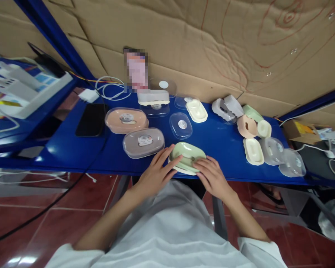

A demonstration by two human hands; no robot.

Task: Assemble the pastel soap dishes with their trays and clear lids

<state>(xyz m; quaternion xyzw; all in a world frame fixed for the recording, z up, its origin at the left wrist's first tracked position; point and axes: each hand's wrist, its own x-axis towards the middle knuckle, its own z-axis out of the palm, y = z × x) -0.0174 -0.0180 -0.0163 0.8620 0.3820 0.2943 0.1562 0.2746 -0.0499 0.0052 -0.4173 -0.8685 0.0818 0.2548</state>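
Observation:
At the front edge of the blue table, a pale green soap dish (190, 152) sits with a cream rim showing under it. My left hand (158, 172) grips its left side, fingers reaching over the top. On the right side, my right hand (212, 175) curls its fingers over the rim. Beside my left hand lies a grey soap dish under a clear lid (144, 143), and behind it a pink one (127, 121) with a lid. A loose clear lid (181, 125) with a round label lies just beyond the green dish.
A cream tray (197, 111) and a grey dish (153, 97) stand further back. Several dish parts, including a pink shell (246, 126) and clear lids (292, 162), cluster at the right. A black phone (91, 120), a white charger (89, 95) and a black cable are at the left.

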